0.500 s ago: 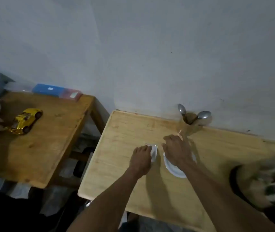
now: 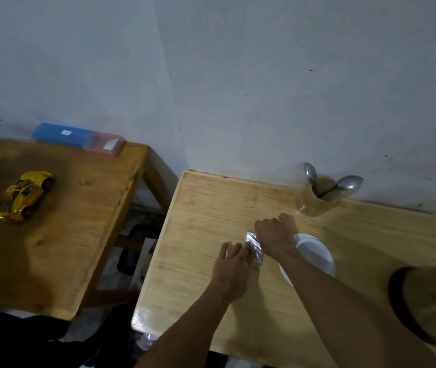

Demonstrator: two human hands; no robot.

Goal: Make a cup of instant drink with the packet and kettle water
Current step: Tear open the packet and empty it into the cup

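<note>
Both hands meet on a small silvery packet (image 2: 254, 247) lying on the light wooden table (image 2: 206, 208), just left of a white cup (image 2: 315, 254). The left hand (image 2: 234, 264) lies palm down with fingers spread, their tips pressing the packet's near edge; the right hand (image 2: 274, 232) curls over its far end, though whether it pinches the foil cannot be told from here. The step appears to be picking up or opening the packet. To do it well, pin one end firmly, grip the other by its sealed edge, and tear over or beside the cup so powder does not spill. A glass holding spoons (image 2: 317, 197) stands near the wall; the dark rounded shape (image 2: 429, 306) at right may be the kettle.
</note>
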